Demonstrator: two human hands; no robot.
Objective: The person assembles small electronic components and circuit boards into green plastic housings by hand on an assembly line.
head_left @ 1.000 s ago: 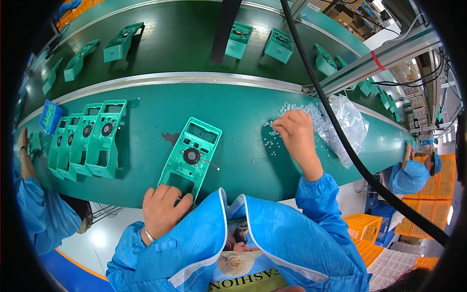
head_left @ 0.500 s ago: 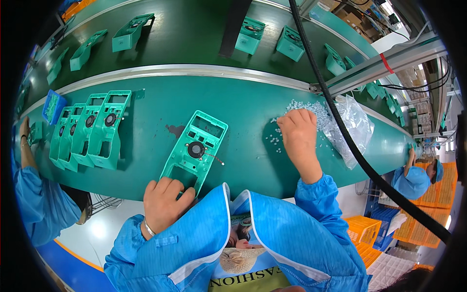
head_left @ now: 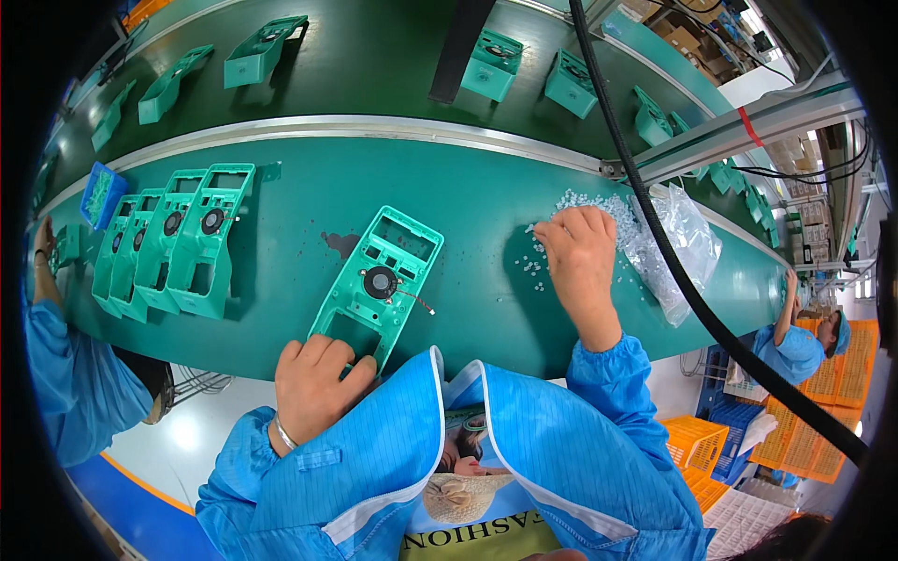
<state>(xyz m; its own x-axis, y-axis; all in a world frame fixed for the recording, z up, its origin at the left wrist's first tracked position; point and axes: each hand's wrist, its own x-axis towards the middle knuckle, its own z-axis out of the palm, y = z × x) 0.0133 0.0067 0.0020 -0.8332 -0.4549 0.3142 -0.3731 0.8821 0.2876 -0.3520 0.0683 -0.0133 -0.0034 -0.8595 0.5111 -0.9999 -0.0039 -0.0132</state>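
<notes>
While the right hand (head_left: 582, 254) is off picking at a scatter of small clear beads (head_left: 580, 208), the thing to keep an eye on is the green plastic housing (head_left: 379, 285) lying flat on the green bench top (head_left: 468, 201), so I'll place everything from that housing.

Its long axis runs on a slant: the near end points back toward the person's left side, and the far end, the one with the rectangular window, leans away and a bit right. A round black part with a thin wire tail sits about mid-length.

The left hand (head_left: 313, 379) is right at the near end, fingers curled over that bottom edge and gripping it, so it's clearly the closer hand. The right hand is well off to the right of the housing, not touching it, fingertips bunched down among the beads. I can't tell if it's actually pinched one or is just pressing into the pile. Just past it on the same side is a crumpled clear plastic bag (head_left: 678, 243) that the beads spill from.

To the left of the housing, well apart, a row of similar green housings (head_left: 173, 243) stands side by side, and a small blue tray (head_left: 101, 194) sits beyond them.
</notes>
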